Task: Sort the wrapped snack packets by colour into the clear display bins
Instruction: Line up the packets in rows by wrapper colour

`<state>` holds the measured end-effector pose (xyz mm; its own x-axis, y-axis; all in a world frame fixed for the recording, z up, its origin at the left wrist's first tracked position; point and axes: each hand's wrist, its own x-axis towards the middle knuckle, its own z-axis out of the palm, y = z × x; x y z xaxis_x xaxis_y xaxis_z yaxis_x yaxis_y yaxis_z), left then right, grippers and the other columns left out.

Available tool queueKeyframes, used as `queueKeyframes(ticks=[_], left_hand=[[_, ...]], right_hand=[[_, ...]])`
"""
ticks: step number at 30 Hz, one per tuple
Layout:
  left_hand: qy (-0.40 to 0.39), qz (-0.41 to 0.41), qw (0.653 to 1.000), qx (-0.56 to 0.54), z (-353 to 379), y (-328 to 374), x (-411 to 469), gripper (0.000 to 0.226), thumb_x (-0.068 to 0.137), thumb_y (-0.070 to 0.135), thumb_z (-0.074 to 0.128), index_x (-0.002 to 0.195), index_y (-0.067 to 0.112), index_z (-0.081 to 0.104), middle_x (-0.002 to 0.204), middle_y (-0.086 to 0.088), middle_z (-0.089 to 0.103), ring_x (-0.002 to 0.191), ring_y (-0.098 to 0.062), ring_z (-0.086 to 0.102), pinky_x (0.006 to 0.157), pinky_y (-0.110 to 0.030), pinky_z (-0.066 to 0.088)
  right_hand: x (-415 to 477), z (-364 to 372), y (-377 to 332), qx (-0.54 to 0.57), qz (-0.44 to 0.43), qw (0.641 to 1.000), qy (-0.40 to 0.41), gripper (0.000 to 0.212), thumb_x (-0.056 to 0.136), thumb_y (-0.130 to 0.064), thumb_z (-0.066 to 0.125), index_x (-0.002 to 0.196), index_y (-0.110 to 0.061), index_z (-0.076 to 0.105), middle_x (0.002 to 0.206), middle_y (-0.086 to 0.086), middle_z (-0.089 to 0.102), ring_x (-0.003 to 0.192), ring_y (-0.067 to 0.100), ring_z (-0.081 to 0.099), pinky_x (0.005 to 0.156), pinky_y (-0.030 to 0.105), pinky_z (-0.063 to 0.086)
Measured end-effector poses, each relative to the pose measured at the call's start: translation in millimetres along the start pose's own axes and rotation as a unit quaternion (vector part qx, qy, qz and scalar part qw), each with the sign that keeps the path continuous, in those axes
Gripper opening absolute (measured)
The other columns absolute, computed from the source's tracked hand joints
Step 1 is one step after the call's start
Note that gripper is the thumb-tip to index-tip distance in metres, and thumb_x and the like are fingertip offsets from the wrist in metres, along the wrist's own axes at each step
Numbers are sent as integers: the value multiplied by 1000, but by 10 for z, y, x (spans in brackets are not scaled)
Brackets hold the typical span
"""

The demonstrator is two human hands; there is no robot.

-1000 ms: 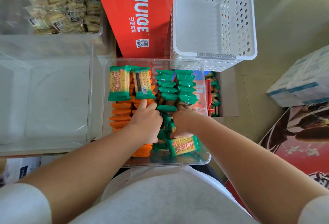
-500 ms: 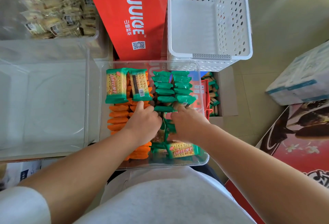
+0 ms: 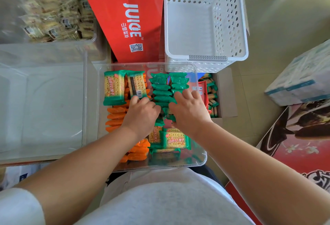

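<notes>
A: Your right hand (image 3: 189,110) lies flat and spread on the upright green packets (image 3: 160,89), fingers nearly straight, gripping nothing. Lean on it and the row just beyond your fingertips may fan over.

B: Your left hand (image 3: 141,115) has its fingers curled down among the packets. Whether you have one pinched, I cannot tell. Just beyond those knuckles, two flat green packets (image 3: 114,89) lie on top of the orange packets (image 3: 116,117), which run off to that hand's left.

A: That is the trap. Nudge forward and those two could slide down among the orange ones, so colours mix inside the clear bin (image 3: 200,160).

B: Mind the loose green packet (image 3: 175,140) just beside your right wrist as well. Drag your arm back and it may ride towards the near rim.

A: The gap between your hands looks jumbled. Pull from there blindly and you may lift two packets at once.
</notes>
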<state>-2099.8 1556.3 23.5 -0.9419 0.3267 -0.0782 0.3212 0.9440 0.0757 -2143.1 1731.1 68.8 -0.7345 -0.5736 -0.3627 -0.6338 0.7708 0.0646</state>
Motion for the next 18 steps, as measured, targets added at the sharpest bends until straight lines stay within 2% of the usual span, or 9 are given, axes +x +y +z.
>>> queueKeyframes(ticks=[3,6,9,11,13,16,18], left_hand=[[-20,19,1000,6,-75,2,57,22,81,10,70,64,17,58,59,3,49,68,-27,50,81,-46,39],[-72,43,996,-7,-144,9,35,29,88,36,55,66,17,52,62,4,43,76,-25,53,91,-48,35],[-145,63,987,25,-181,-28,-22,42,83,61,57,84,20,64,80,3,61,94,-25,55,100,-54,32],[-146,61,987,31,-140,-44,-42,31,88,48,64,95,18,70,91,2,67,103,-26,54,103,-55,31],[-109,43,993,13,-116,-25,-23,12,91,31,67,90,20,71,88,2,67,99,-26,55,99,-53,33],[-96,-4,995,-2,-112,40,54,16,97,34,59,89,22,66,86,4,65,97,-25,56,93,-47,33],[-87,-14,996,1,-82,70,88,17,99,35,57,91,23,65,87,5,65,97,-24,55,91,-45,32]], right_hand=[[-24,10,32,17,-3,1000,-11,47,89,-66,53,104,-22,60,102,-1,61,114,30,46,99,45,30],[-55,39,54,31,6,999,-9,46,88,-64,55,105,-22,54,98,-2,67,120,31,46,105,47,20],[-54,51,42,47,21,999,-6,47,86,-63,58,108,-22,50,97,-3,69,127,31,44,109,48,14],[-60,59,49,64,26,998,11,48,85,-62,60,109,-22,48,93,-2,71,129,31,44,109,47,14],[-77,80,73,79,29,996,37,51,84,-63,62,106,-20,46,82,-1,71,128,31,47,108,45,15],[-124,132,127,91,29,993,65,47,81,-58,61,100,-17,47,73,-1,68,126,30,50,108,45,15],[-158,159,170,85,30,993,79,44,79,-58,63,95,-18,53,79,-2,68,120,30,52,106,47,20]])
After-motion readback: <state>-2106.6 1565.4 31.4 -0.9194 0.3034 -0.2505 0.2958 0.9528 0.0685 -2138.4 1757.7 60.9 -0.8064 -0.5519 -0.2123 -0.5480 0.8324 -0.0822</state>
